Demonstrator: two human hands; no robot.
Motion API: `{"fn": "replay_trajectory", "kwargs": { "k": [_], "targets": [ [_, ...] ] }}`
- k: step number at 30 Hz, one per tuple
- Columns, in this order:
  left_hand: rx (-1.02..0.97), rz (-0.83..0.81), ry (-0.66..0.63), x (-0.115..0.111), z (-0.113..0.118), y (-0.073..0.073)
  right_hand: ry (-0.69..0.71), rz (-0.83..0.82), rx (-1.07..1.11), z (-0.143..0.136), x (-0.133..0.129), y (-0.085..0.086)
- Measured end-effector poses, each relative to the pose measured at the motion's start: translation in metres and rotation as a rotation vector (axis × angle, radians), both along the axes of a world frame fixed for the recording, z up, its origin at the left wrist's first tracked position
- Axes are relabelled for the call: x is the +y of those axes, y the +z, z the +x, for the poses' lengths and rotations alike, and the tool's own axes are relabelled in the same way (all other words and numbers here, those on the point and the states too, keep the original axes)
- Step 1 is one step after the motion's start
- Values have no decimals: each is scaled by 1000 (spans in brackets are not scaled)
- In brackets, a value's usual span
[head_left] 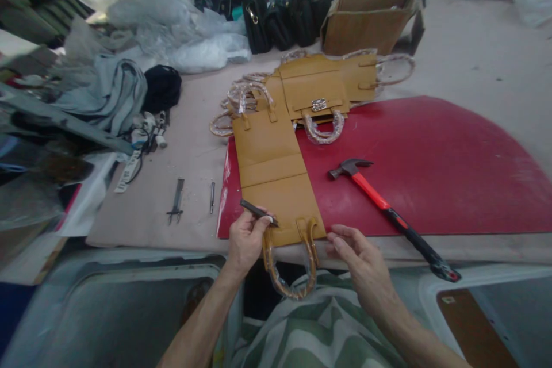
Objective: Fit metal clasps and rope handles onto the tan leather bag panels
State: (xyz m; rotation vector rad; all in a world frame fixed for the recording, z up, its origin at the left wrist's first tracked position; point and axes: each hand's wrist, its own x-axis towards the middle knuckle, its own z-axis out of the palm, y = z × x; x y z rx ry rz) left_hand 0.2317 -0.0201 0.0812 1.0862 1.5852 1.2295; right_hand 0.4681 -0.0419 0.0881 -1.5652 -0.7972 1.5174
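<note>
A tan leather bag panel (276, 152) lies flat and unfolded on the red mat (431, 167), with a plastic-wrapped handle (293, 293) hanging over the table's front edge. My left hand (246, 238) pinches a dark pen-like tool (254, 209), whose lower tip rests near the base of that handle. Beside the panel's lower right corner is my right hand (356, 247), fingers loosely curled and apart, with nothing seen in it. Further back, more tan bag pieces (314, 83) overlap in a pile, one with a metal clasp (319, 104).
A claw hammer (379, 201) lies at the right, its handle end over the front edge. Dividers (176, 204) and a thin metal tool (212, 198) lie left. Behind are a cardboard box (366, 23), black bags (280, 17), plastic wrap (172, 29) and a person's hands.
</note>
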Motion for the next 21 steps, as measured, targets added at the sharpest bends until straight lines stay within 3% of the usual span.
{"fn": "replay_trajectory", "kwargs": {
  "k": [2,5,8,11,17,21],
  "targets": [
    [10,-1,-4,-3,0,1,-91,-142,160,-2,-11,-7],
    [-7,-7,-10,-2,1,1,-30,-302,421,-12,-21,-17],
    [-25,-26,-7,0,2,2,134,-281,638,-24,-23,-29],
    [-61,-73,19,3,2,4,191,-240,798,-33,-21,-39],
    [-259,-176,113,6,5,11,276,-101,687,-45,-13,-37],
    [-306,-175,95,4,10,16,358,50,515,-55,-8,-33]
  ]
}}
